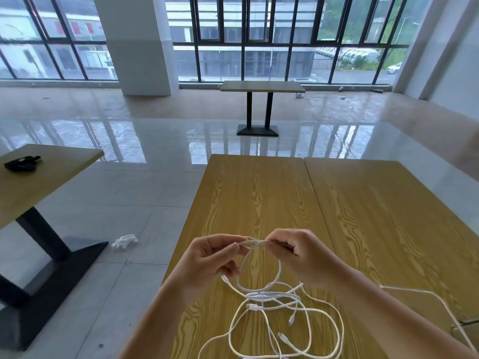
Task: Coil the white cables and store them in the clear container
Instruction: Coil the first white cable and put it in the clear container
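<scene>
Coiling is underway, early stage by my read. Left hand [207,255] pinches the top of a loop of white cable [259,268], thumb and fingers curled on it; right hand [295,252] pinches the same strand just beside it, fingers curled narrow around the cable. One round loop hangs between the hands, above the wooden table [259,198].

Rest of the white cables [285,322] lies in a loose tangle on the table under my wrists, several plug ends visible, strands crossing, nothing bundled there. One more strand [427,296] runs off right, under the right forearm, toward the frame edge.

Clear container: maybe a bit of it at the lower right edge, I cannot tell. No coil stored anywhere I can see.

Judgement: first cable partly looped, remaining length still to wind, other cables untouched, all storing left to do. Tangle may snag when pulling.
</scene>
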{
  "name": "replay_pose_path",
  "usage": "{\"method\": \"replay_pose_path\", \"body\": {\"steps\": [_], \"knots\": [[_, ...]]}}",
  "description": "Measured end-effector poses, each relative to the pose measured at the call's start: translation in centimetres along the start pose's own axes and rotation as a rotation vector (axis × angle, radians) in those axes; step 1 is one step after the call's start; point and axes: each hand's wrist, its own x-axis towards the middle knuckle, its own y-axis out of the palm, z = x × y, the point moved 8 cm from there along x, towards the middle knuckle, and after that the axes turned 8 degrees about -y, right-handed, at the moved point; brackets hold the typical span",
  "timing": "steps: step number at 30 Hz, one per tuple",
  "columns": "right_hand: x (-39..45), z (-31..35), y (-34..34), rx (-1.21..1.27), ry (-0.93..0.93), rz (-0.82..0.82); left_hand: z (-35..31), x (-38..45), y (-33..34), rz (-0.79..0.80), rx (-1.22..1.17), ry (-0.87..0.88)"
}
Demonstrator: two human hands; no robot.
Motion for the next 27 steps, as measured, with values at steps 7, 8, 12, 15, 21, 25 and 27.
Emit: {"method": "replay_pose_path", "body": {"steps": [7, 8, 12, 15, 21, 25, 27], "knots": [[-0.3, 0.4, 0.1, 0.201, 0.097, 0.051, -0.3, 0.6, 0.4, 0.046, 0.030, 0.035], [-0.3, 0.4, 0.1, 0.217, 0.103, 0.054, -0.2, 0.6, 0.6, 0.074, 0.036, 0.030], [-0.3, 0.2, -0.4, 0.303, 0.109, 0.039, -0.1, 0.6, 2.0, 0.154, -0.056, 0.002], [0.0, 0.3, -0.9, 0.281, 0.081, -0.042, 0.3, 1.0, 2.9, 0.146, -0.248, -0.038], [-0.4, -0.2, -3.1, 0.334, 0.095, -0.370, 2.3, 1.4, 3.5, 0.083, -0.545, -0.136], [-0.2, -0.9, -3.2, 0.315, 0.144, -0.399, 2.9, 1.3, 4.5, 0.083, -0.600, -0.175], [-0.4, -1.6, -3.0, 0.300, 0.198, -0.417, 2.7, 1.3, 5.2, 0.113, -0.656, -0.184]]}}
